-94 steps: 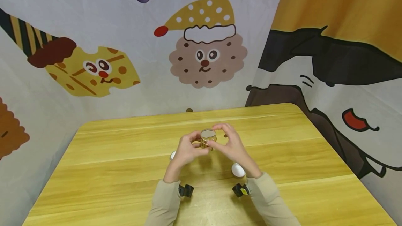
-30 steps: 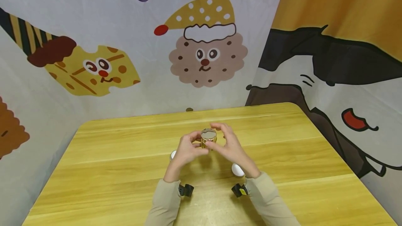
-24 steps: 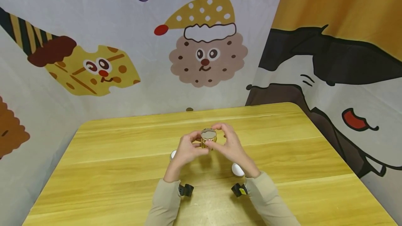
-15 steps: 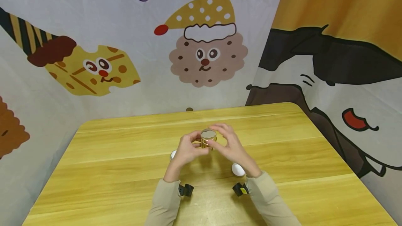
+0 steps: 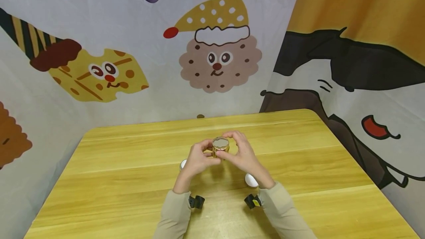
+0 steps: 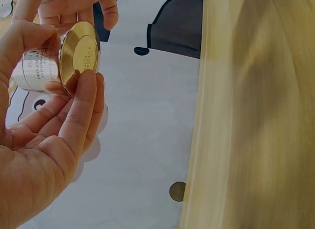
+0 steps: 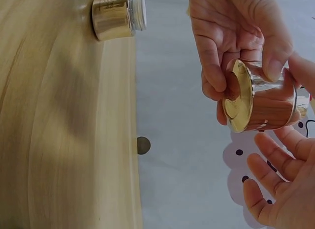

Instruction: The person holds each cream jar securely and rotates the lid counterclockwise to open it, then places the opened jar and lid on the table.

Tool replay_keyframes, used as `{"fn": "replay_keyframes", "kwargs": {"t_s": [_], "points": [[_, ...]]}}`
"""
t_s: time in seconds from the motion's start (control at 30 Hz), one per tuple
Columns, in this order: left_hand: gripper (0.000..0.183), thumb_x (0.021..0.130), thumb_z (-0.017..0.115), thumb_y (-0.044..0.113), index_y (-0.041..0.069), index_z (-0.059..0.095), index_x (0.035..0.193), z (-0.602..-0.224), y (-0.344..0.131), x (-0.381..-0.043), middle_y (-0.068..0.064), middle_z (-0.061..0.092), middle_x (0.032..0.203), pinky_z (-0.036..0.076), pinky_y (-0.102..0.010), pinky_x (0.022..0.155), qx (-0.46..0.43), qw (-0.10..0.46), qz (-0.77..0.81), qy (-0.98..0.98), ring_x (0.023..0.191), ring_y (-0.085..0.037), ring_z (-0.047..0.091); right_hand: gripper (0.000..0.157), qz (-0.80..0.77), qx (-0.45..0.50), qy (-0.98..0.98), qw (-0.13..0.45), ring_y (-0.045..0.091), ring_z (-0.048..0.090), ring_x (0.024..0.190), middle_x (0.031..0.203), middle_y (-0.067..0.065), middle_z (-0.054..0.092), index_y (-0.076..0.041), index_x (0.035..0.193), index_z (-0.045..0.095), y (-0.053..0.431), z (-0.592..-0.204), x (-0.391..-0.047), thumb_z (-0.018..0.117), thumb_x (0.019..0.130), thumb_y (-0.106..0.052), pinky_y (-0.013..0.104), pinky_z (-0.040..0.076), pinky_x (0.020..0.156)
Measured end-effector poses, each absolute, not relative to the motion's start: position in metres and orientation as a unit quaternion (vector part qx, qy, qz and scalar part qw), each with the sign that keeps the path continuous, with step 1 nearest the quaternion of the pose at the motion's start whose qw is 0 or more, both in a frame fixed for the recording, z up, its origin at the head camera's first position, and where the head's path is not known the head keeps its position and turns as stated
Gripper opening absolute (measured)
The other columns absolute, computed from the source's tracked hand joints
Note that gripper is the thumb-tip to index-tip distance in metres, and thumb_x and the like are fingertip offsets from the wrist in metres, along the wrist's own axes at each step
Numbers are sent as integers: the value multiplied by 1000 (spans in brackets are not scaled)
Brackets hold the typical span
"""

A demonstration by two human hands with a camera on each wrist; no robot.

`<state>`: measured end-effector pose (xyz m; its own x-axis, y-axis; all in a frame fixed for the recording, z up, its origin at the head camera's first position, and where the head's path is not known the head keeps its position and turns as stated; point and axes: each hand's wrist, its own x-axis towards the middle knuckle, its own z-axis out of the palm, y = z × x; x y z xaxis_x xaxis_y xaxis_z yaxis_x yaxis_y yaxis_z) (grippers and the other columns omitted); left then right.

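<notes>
A shiny gold cream jar (image 5: 216, 153) is held up over the table between both hands, its flat top facing up in the head view. My left hand (image 5: 197, 159) grips the jar's body. The left wrist view shows printed text on the jar (image 6: 42, 69), and left fingertips (image 6: 88, 79) on its gold, code-stamped base. At the other end my right hand (image 5: 244, 154) pinches the mirror-like lid (image 5: 220, 142) between thumb and index finger. Its remaining fingers (image 7: 266, 179) are spread away from the jar in the right wrist view.
An open gold jar (image 7: 112, 15) with a clear neck stands on the wooden table (image 5: 116, 180), partly behind the left hand in the head view. A white round piece (image 5: 251, 180), like an upturned lid, lies beside the right wrist. A cartoon-print wall covering (image 5: 159, 69) hangs behind the table.
The right thumb and index finger have shifted back and forth slightly around the lid, and the reflection on its top has changed. The left hand and jar stay in place.
</notes>
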<state>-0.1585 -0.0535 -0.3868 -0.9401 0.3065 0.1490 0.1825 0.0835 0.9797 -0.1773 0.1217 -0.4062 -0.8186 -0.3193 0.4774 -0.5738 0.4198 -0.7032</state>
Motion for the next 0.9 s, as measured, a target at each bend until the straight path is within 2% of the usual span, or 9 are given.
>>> {"fn": "replay_keyframes", "kwargs": {"t_s": [0.3,0.53,0.7,0.9], "points": [[41,70,66,-9,-13,58,111,-387,-54,-158,-18,63,97,54,-40,83,168,42,652,738,90,-24,57,46,455,288,-832,132,27,47,109,120,10,58,-2,119,60,125,-406,-178,75,77,-16,48,44,84],[42,71,67,-8,-14,57,113,-388,-54,-158,-22,62,100,53,-41,85,170,45,651,738,91,-25,58,46,458,293,-830,126,25,47,108,121,9,58,-5,122,59,127,-406,-178,73,79,-15,39,42,82],[41,71,66,-9,-13,58,110,-391,-53,-159,-20,62,98,53,-44,85,171,44,650,740,92,-30,58,46,470,293,-824,123,25,48,106,120,9,59,-2,122,58,126,-405,-177,74,79,-11,37,41,82],[42,70,67,-9,-14,57,111,-391,-53,-159,-17,62,99,53,-43,85,169,47,651,739,94,-31,57,47,479,288,-820,128,31,49,104,118,14,60,0,121,58,125,-403,-176,74,78,-5,30,37,80]]}}
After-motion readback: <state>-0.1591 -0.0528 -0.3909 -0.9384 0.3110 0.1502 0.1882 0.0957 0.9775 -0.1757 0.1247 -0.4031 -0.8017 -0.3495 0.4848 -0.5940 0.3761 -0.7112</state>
